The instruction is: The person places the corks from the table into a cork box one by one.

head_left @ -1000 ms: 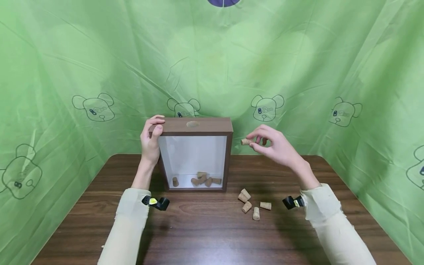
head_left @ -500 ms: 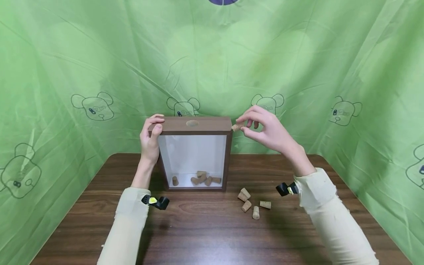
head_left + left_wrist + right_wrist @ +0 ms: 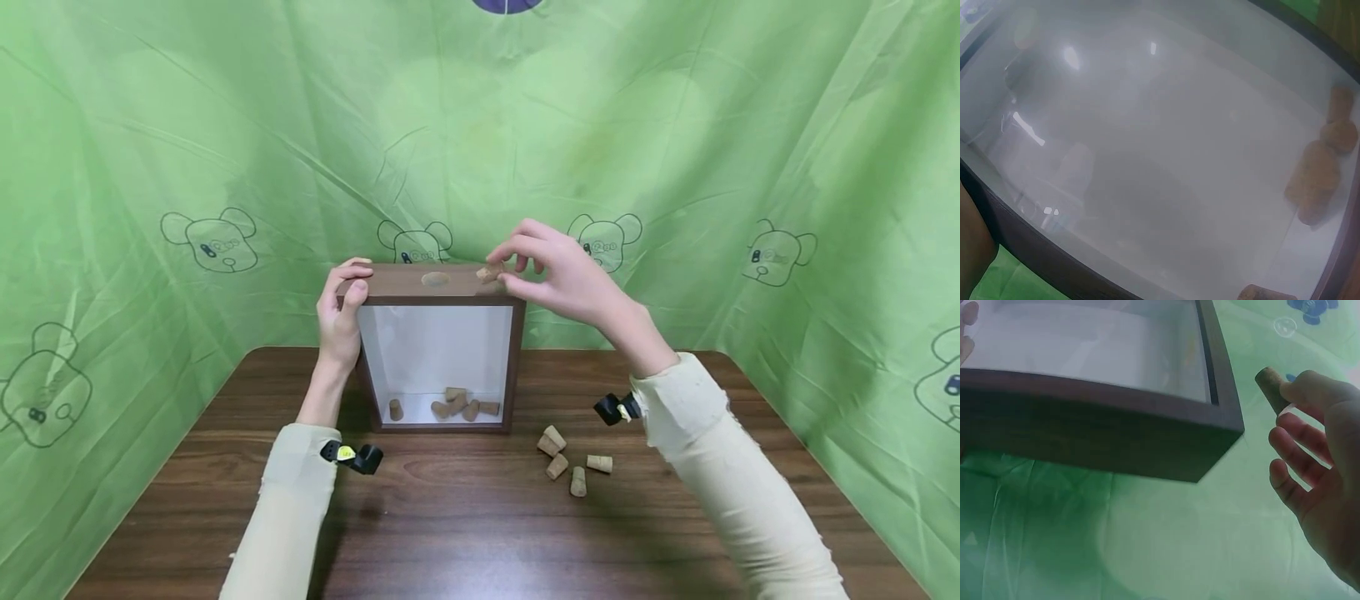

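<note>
A brown shadow box (image 3: pixel 517 367) with a clear front stands upright on the table, a round hole (image 3: pixel 435 279) in its top. My left hand (image 3: pixel 343 312) grips its upper left corner, thumb on the front edge of the top and fingers over the back. Between thumb and fingertips my right hand (image 3: pixel 555 271) pinches a cork stopper (image 3: pixel 486 273), which overlaps the right part of the box top in the head view. In the right wrist view that cork (image 3: pixel 1270 387) shows whole. Several corks (image 3: pixel 456 405) lie on the box floor behind the clear front.
Several loose corks (image 3: pixel 557 466) lie on the wooden table (image 3: pixel 450 533) to the right of the box. A green printed cloth (image 3: pixel 480 150) hangs behind and at both sides of the table.
My right hand has moved left and up with the pinched cork, from beside the box to over its top right. The left hand and box have stayed put.
</note>
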A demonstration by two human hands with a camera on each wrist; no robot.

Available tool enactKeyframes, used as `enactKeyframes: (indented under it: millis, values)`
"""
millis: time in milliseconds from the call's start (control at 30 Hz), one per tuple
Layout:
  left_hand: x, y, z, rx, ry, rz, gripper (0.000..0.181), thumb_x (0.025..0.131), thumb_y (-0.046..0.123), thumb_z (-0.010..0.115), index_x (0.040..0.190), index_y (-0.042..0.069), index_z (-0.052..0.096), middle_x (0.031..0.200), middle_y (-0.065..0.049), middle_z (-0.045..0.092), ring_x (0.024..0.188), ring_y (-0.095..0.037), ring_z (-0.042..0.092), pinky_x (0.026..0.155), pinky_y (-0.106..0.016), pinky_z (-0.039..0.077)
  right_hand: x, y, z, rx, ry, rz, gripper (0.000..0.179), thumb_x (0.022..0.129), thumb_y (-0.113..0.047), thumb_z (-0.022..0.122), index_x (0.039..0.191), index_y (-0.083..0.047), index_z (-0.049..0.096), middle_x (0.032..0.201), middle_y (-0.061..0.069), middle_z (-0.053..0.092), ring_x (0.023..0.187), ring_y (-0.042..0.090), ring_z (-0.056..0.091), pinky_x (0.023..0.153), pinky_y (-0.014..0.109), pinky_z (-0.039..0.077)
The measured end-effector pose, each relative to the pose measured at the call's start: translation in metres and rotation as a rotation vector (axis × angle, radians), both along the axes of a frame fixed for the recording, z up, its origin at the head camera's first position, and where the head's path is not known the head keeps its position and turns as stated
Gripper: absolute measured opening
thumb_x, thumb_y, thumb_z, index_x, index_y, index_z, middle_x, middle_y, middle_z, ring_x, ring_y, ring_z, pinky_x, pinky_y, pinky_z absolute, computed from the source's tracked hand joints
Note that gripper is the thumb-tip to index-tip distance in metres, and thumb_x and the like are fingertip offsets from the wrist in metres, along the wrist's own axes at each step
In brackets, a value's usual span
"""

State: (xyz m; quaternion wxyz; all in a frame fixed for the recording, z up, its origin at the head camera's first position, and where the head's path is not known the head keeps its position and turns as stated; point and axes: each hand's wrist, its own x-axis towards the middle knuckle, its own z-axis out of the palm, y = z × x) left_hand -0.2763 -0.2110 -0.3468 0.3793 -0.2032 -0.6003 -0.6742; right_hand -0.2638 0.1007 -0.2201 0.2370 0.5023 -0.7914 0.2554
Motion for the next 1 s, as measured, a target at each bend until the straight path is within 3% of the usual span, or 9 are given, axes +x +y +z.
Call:
enactKeyframes:
  millis: [167,433,667,1000]
  values:
    - [-0.002,-0.001,0.001,-0.005,0.013,-0.004,0.036,0.092,0.018,0.056,0.111,-0.012,0.058,0.128,-0.022,0.057,0.125,-0.023,0.050,0.107,-0.031,0.032,-0.005,-0.022,0.004,0.038,-0.022,-0.009,0.022,0.089,-0.009,0.068,0.110,-0.009,0.071,0.102,0.004,0.062,0.086,0.014,0.058,0.073,0.036,0.052]
    - [0.000,-0.003,0.001,0.001,-0.005,0.003,0.038,0.091,0.014,0.053,0.112,-0.018,0.054,0.130,-0.033,0.051,0.124,-0.023,0.049,0.108,-0.031,0.031,-0.012,-0.053,0.007,0.112,-0.083,-0.047,0.024,0.089,-0.010,0.067,0.113,-0.012,0.071,0.104,0.002,0.061,0.091,0.013,0.057,0.082,0.031,0.052]
    - [0.000,-0.004,0.000,0.005,0.005,0.004,0.035,0.092,0.018,0.055,0.111,-0.011,0.059,0.126,-0.019,0.058,0.124,-0.022,0.050,0.107,-0.031,0.032,-0.018,-0.065,0.006,0.178,-0.117,-0.100,0.025,0.091,-0.013,0.066,0.115,-0.014,0.070,0.106,0.003,0.060,0.091,0.014,0.059,0.082,0.032,0.052]
    - [-0.002,-0.001,0.000,0.009,0.020,-0.011,0.036,0.091,0.017,0.056,0.111,-0.013,0.058,0.126,-0.019,0.059,0.124,-0.023,0.050,0.107,-0.031,0.032,-0.019,-0.070,-0.002,0.245,-0.109,-0.174,0.027,0.094,-0.019,0.064,0.121,-0.018,0.069,0.108,0.000,0.059,0.095,0.012,0.061,0.082,0.030,0.051]
